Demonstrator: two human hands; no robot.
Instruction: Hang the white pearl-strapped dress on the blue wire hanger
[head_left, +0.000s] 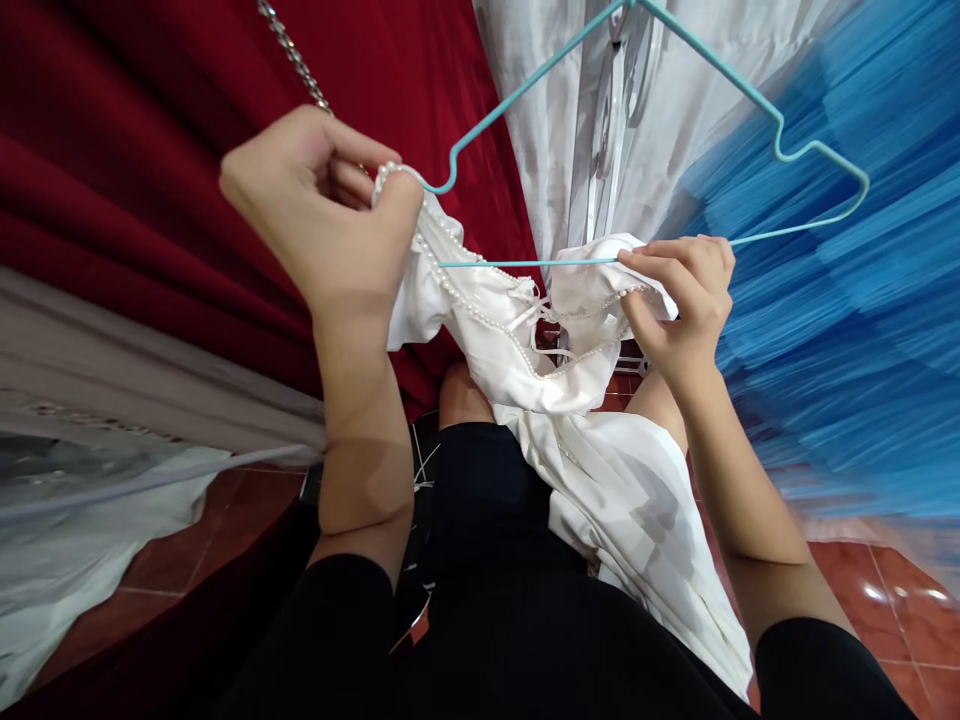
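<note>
A white dress [502, 350] with pearl-bead trim along its neckline hangs between my hands, its skirt [637, 490] draped over my lap. My left hand [337, 200] is closed on the beaded shoulder of the dress, right by the left end of a light-blue hanger [540, 80]. That end of the hanger lies against the fabric. With thumb and fingers, my right hand [682, 290] pinches the other shoulder, its fingertips touching the hanger's lower bar. The hanger's right end sticks out bare past this hand. Lacing cords show at the middle of the dress.
Red cloth [420, 80] hangs at the left, with a beaded chain [292, 50] in front of it. White cloth [525, 120] hangs ahead, and blue tulle [840, 290] fills the right side. Pale fabric [90, 530] reaches the red tiled floor [870, 600] at the lower left.
</note>
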